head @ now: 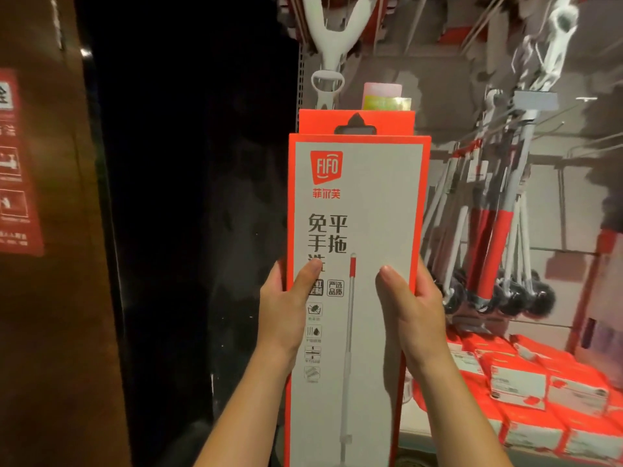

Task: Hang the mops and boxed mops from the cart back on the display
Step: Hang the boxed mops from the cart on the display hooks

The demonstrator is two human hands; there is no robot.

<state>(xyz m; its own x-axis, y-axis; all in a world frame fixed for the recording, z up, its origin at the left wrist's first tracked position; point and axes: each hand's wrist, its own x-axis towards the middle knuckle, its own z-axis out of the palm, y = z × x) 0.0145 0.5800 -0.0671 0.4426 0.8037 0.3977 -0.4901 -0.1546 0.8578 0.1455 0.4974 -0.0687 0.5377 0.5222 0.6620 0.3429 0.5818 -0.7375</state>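
A tall boxed mop (pixel 374 203), white front with orange edges and a hang tab with a cut-out hole at its top, stands upright in the middle of the head view. My left hand (pixel 286 301) grips its left edge, thumb across the front. My right hand (pixel 411 308) grips the right edge, thumb also on the front. The box's top tab sits in front of the display wall, just below a pink and yellow price tag (pixel 384 97) on a hook. Whether the tab is on the hook I cannot tell. Loose mops (pixel 492 230) with red and white handles hang at the right.
A white forked mop handle (pixel 328 45) hangs above the box's left corner. Several small orange and white boxes (pixel 526 382) are stacked on the shelf at lower right. A dark panel fills the left, with a brown wall and red sign (pixel 17 163) beyond it.
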